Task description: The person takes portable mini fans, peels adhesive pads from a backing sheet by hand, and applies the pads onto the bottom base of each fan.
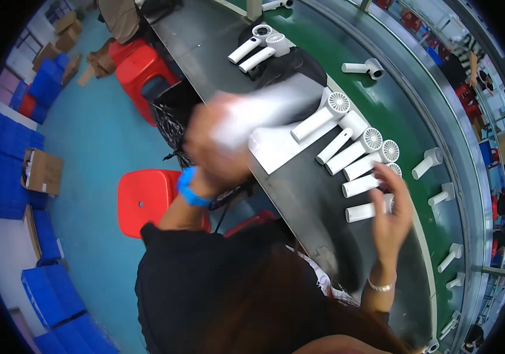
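My left hand (218,138), smeared by motion and with a blue band at the wrist, grips a blurred white object (270,109) above the bench edge; its kind is not clear. Over the right part of the bench, my right hand (393,215) has its thumb and fingers apart. It is closest to a white handheld fan (361,212) whose head it partly hides, and its fingertips overlap the head of another fan (358,186). More white handheld fans (347,159) lie in a slanted row beyond. One fan (317,121) rests partly on a white sheet (271,154).
Two fans (258,56) lie on black material at the bench's far end. A green conveyor (409,127) carrying spaced white fans curves along the right. Red stools (140,197) and a black bag (172,115) stand left of the grey bench (314,209). Blue boxes line the left wall.
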`<act>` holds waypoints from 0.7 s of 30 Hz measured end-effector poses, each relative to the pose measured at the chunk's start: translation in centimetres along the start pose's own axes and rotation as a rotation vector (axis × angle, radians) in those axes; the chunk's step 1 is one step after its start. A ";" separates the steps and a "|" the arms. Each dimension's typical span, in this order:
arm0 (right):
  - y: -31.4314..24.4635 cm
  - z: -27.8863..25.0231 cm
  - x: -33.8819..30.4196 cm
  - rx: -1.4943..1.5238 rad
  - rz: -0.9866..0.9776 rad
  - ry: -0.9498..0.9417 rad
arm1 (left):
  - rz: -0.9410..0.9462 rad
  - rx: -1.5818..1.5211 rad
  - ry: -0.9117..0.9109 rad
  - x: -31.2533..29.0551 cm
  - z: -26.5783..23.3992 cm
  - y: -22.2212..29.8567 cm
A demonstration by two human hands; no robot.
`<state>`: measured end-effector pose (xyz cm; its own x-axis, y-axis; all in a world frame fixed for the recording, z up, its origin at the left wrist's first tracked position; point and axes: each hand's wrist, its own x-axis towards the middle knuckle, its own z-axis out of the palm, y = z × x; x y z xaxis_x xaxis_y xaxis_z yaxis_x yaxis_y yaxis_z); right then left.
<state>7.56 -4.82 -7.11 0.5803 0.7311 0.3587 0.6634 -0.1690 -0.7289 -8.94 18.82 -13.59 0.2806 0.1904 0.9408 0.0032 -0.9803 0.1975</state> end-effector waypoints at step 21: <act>3.8 8.9 3.7 1.118 0.407 0.041 | -0.452 -0.201 -0.896 -3.3 1.5 -3.9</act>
<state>8.02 3.08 -13.74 0.6810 0.7322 -0.0131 -0.3411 0.3013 -0.8904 -8.48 21.97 -17.88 0.9078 0.3501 0.2311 0.1489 -0.7840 0.6027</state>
